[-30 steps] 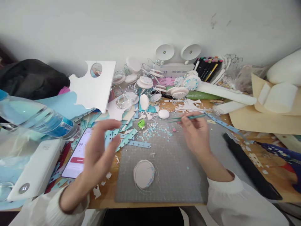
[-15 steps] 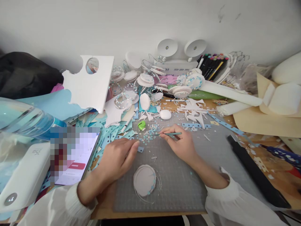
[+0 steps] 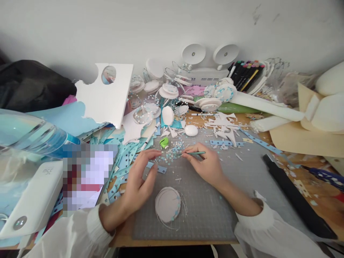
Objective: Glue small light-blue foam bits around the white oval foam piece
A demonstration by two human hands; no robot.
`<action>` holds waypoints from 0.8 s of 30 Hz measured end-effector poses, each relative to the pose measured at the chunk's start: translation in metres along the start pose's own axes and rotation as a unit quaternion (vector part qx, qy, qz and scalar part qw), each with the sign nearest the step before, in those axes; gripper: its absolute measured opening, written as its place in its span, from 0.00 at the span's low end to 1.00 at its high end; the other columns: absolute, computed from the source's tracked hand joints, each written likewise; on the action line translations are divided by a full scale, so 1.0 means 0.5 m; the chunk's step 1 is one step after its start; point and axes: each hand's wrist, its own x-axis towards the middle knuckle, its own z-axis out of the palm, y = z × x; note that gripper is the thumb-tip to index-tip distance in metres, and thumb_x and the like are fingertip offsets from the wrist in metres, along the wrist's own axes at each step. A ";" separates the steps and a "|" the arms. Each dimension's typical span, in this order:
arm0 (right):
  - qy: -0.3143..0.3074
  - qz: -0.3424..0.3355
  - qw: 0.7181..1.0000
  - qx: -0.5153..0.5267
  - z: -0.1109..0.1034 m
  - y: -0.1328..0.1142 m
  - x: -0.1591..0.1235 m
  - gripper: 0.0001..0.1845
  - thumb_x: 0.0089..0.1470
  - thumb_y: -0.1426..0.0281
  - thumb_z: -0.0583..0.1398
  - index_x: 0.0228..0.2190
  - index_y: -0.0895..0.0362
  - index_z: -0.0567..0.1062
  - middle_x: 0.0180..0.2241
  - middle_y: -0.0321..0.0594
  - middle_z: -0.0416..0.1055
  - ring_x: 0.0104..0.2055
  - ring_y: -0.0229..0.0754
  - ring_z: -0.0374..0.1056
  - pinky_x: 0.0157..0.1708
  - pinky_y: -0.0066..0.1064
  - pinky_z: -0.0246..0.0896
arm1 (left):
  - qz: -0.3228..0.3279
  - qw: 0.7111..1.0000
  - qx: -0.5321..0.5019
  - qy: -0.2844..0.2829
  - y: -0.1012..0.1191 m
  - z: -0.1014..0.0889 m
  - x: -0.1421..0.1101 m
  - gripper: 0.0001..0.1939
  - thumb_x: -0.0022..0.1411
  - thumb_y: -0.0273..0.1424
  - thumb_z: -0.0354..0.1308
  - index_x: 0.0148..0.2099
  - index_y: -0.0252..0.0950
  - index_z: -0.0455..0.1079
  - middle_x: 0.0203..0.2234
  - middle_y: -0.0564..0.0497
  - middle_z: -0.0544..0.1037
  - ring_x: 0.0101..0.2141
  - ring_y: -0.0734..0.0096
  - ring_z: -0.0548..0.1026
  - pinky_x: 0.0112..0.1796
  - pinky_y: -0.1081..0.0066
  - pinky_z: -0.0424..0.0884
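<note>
Pinched in my right hand (image 3: pixel 205 163) is a pair of thin teal tweezers (image 3: pixel 197 153), its tip down at a scatter of tiny blue and white paper pieces (image 3: pixel 172 152). My left hand (image 3: pixel 141 179) hovers open to the left of that scatter, thumb and fingers apart, holding nothing. Partly behind its fingers lies a blue punched paper strip (image 3: pixel 161 169). Closer to me, a round white disc (image 3: pixel 168 204) rests on the grey cutting mat (image 3: pixel 201 222), with thin wire looped around it and small blue pieces along its right edge. A bright green paper punch (image 3: pixel 164 143) stands behind the scatter.
A phone (image 3: pixel 92 175), a white power bank (image 3: pixel 34 200) and a water bottle (image 3: pixel 34 132) crowd the left. White discs with wire (image 3: pixel 168 91) pile up at the back. Paper scraps (image 3: pixel 223 123) lie behind the mat; a long black object (image 3: pixel 295 197) lies at right.
My left hand has opened, its fingers lifting and spreading from a more closed pose, uncovering more of the blue strip. My right hand stays with the tweezers at the pieces. The view shifted slightly.
</note>
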 end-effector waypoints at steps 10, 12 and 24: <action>0.004 -0.015 1.000 -0.022 -0.005 0.003 -0.004 0.04 0.54 0.68 0.63 0.28 0.54 0.73 0.30 0.39 0.78 0.36 0.43 0.76 0.36 0.35 0.71 | -0.013 0.995 0.102 -0.004 0.046 -0.025 -0.014 0.16 0.63 0.23 0.51 0.52 0.39 0.63 0.47 0.47 0.71 0.49 0.64 0.69 0.50 0.63 0.68; 0.005 -0.015 1.000 -0.021 -0.004 0.007 -0.006 0.04 0.53 0.68 0.63 0.28 0.54 0.73 0.30 0.39 0.78 0.36 0.43 0.76 0.36 0.35 0.70 | -0.021 0.986 0.168 -0.005 0.057 -0.057 -0.019 0.16 0.62 0.24 0.52 0.51 0.38 0.63 0.46 0.46 0.71 0.49 0.63 0.70 0.50 0.63 0.68; 0.012 0.012 1.000 0.015 0.002 0.020 -0.012 0.06 0.53 0.66 0.63 0.28 0.53 0.71 0.32 0.39 0.76 0.40 0.44 0.74 0.40 0.37 0.68 | -0.277 0.820 0.501 -0.011 0.006 -0.244 -0.047 0.35 0.58 0.47 0.55 0.60 0.27 0.56 0.50 0.34 0.69 0.52 0.42 0.68 0.49 0.52 0.66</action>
